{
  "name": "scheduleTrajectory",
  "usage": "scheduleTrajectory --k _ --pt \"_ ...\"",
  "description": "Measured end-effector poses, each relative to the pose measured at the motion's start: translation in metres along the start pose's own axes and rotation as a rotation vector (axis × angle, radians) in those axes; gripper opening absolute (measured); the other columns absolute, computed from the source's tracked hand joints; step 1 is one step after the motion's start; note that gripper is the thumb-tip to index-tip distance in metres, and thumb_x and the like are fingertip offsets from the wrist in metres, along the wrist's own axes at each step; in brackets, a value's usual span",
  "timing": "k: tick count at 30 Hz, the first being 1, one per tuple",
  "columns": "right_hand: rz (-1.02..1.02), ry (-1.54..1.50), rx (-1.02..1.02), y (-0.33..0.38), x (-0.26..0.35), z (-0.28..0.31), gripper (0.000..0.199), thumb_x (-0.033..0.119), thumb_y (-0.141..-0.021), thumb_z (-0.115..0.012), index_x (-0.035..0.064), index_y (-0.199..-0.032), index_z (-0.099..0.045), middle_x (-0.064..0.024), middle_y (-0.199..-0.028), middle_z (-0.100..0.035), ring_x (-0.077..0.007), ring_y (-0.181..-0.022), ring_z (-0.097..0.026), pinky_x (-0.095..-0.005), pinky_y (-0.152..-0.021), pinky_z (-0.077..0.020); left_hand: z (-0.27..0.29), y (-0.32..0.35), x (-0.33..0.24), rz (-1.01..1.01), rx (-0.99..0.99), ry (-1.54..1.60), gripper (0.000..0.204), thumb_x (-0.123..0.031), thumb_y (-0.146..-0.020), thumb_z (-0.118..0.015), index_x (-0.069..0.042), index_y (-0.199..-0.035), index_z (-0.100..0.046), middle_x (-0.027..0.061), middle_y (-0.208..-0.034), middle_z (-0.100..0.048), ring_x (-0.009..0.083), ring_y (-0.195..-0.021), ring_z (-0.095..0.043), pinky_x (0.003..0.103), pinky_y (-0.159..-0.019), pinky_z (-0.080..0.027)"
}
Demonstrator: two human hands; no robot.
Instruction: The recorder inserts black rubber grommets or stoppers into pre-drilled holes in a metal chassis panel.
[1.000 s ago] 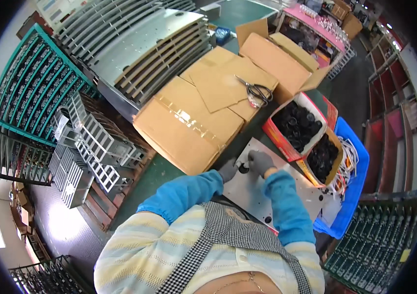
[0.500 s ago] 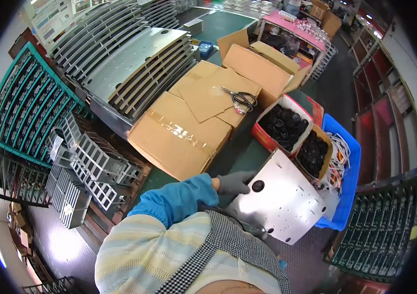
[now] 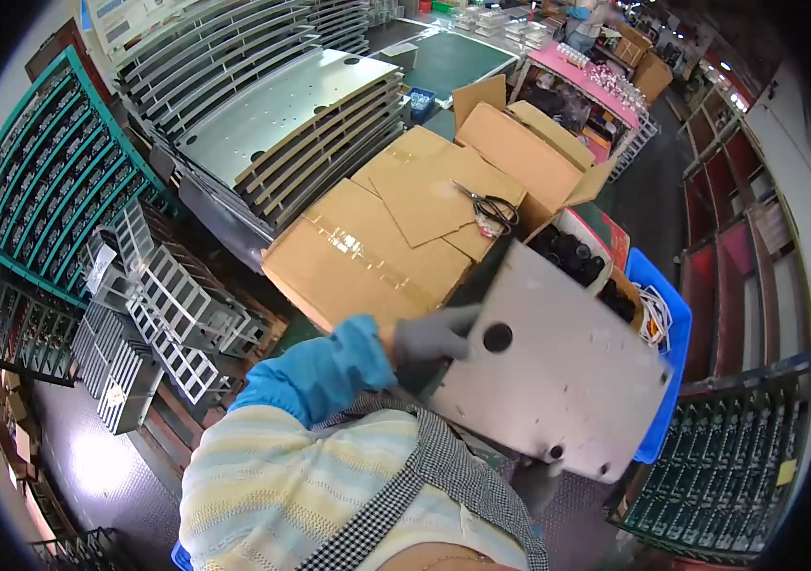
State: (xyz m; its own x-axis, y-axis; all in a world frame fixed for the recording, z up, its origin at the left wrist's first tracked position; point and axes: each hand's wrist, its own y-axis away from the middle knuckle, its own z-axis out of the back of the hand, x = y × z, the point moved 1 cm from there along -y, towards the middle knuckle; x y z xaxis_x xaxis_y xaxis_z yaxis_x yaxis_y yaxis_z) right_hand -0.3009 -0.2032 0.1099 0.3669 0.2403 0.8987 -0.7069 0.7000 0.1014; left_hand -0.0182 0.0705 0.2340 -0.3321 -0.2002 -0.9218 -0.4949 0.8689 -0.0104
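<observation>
While the punched metal panel hangs by the checked apron: two-handed, likely for balance!
Left gloved hand: left edge, pinch unclear.
Right gloved hand: near edge, half hidden, can't tell its grip.

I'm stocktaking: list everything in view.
Metal plate: one, grey, centre
Closed carton: one, brown, upper centre
Scissors: one, black, on closed carton
Open carton: one, brown, beside closed carton
Black parts: many, black, boxed beyond plate
Blue bin: one, blue, right
Cables: several, mostly white, in bin
Panel stack: one, silver, upper left
Teal rack: one, teal, left
Slatted frames: several, grey, left
Pink table: one, pink, upper right
Green tabletop: one, green, top
Green rack: one, green, lower right
Shelving: one, reddish, right
Left hand: one, grey-gloved, plate's edge
Right hand: one, grey-gloved, plate's near edge
</observation>
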Motion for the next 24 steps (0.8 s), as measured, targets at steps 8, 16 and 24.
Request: scheduleTrajectory --k 8,16,24 --pt "0.396 -0.933 0.793 -0.08 0.282 -0.133 0.079 0.045 -0.094 -0.06 0.0052 -0.153 -0.026 -0.0133 -0.14 -0.05 -0.0248 -0.116 -0.055 -0.037 -0.089 -0.0482 0.075 0.131 -0.106 -0.544 -0.621 0.109 0.078 -0.016 -0.074 -0.07 0.003 -0.143 -0.04 0.0151 -0.131 -0.058 0.0276 -0.117 -0.059 0.04 -0.101 -0.048" --pt "0.225 -0.613 1.136 -0.049 0.258 -0.212 0.058 0.015 -0.093 -0.06 0.0048 -0.146 -0.037 -0.0132 -0.127 -0.058 -0.0212 -0.107 -0.06 -0.0351 -0.09 -0.0503 0.217 0.22 -0.164 -0.824 -0.923 0.108 0.039 0.001 -0.08 -0.057 0.003 -0.118 -0.059 0.0136 -0.109 -0.066 0.0274 -0.1 -0.065 0.037 -0.087 -0.053" --pt "0.057 -0.471 1.048 -0.049 0.219 -0.191 0.045 0.008 -0.092 -0.058 0.0019 -0.136 -0.048 -0.0113 -0.119 -0.062 -0.0184 -0.102 -0.063 -0.0316 -0.088 -0.0514 0.445 0.313 -0.149 -0.582 -1.333 -0.965 0.014 -0.002 -0.082 -0.064 -0.003 -0.095 -0.066 0.0144 -0.077 -0.063 0.0277 -0.073 -0.062 0.035 -0.066 -0.048"
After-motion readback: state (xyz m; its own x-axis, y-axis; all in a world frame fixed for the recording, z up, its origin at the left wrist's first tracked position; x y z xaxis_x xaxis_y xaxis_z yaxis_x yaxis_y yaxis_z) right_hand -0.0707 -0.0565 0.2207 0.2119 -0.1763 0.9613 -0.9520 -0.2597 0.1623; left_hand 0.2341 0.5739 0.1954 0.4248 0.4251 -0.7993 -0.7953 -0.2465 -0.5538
